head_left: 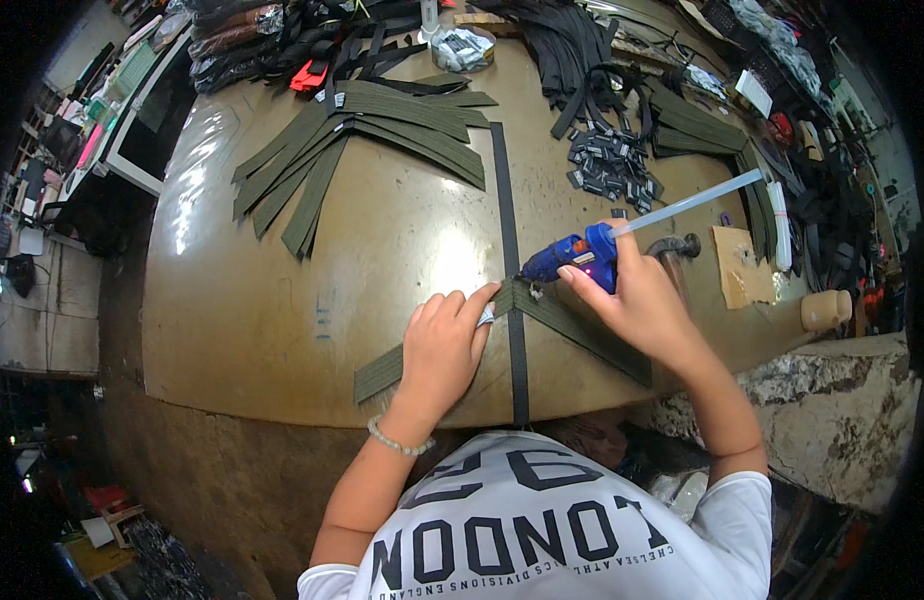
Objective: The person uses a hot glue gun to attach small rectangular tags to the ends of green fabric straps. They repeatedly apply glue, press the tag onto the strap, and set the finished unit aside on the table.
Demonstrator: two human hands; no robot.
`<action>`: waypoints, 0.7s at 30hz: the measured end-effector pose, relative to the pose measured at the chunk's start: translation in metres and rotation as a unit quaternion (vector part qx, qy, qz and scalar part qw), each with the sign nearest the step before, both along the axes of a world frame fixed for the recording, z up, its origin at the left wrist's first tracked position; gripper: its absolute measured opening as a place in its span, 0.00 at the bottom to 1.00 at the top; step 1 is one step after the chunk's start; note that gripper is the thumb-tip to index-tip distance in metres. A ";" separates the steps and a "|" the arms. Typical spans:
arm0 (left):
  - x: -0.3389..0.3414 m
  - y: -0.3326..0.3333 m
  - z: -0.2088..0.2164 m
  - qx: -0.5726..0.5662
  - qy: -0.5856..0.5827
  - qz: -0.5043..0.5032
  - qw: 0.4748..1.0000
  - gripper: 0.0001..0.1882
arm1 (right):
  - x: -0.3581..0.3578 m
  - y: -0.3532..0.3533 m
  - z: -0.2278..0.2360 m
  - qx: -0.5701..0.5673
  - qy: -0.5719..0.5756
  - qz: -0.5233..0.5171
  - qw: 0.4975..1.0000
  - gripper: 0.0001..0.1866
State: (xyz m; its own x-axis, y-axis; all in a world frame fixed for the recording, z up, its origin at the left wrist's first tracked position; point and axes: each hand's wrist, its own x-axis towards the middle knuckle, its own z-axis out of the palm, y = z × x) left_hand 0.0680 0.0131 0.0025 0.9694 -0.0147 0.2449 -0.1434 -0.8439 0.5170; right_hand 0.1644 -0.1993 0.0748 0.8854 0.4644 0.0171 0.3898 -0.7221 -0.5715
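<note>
My right hand (647, 305) is wrapped round a blue hot glue gun (582, 260), with a long translucent glue stick (687, 204) poking out of its back. The gun's nozzle points left and down at the bend of an olive-green webbing strap (582, 335). That strap lies on the table in an inverted V, its two ends toward me. My left hand (444, 345) grips the left leg of the strap close to the bend, fingers curled. A small white tag (486, 316) shows by its thumb. Beneath the bend runs a black strip (517, 350).
Folded olive straps (402, 115) are stacked at the far left. Many small black-and-white labels (612, 165) lie far right, below black straps (572, 50). A hammer (674, 250), a cardboard piece (742, 268) and a beige cup (826, 311) are on the right.
</note>
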 end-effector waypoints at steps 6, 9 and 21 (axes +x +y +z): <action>0.001 0.000 -0.002 0.003 -0.002 0.000 1.000 0.24 | -0.016 -0.007 -0.003 -0.006 -0.023 0.027 0.999 0.28; 0.000 0.000 -0.003 0.013 -0.008 0.000 1.000 0.23 | -0.026 -0.010 -0.002 -0.001 -0.004 0.032 0.999 0.28; 0.000 0.000 -0.003 0.016 -0.006 0.001 1.000 0.24 | -0.004 -0.145 -0.043 0.173 -0.207 -0.415 0.869 0.28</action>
State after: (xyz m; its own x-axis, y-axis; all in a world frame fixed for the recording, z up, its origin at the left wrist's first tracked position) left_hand 0.0681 0.0134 -0.0001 0.9662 -0.0213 0.2567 -0.1487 -0.8599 0.4882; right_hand 0.1607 -0.3442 0.0316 0.7980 -0.4267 0.4256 0.0408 -0.6663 -0.7445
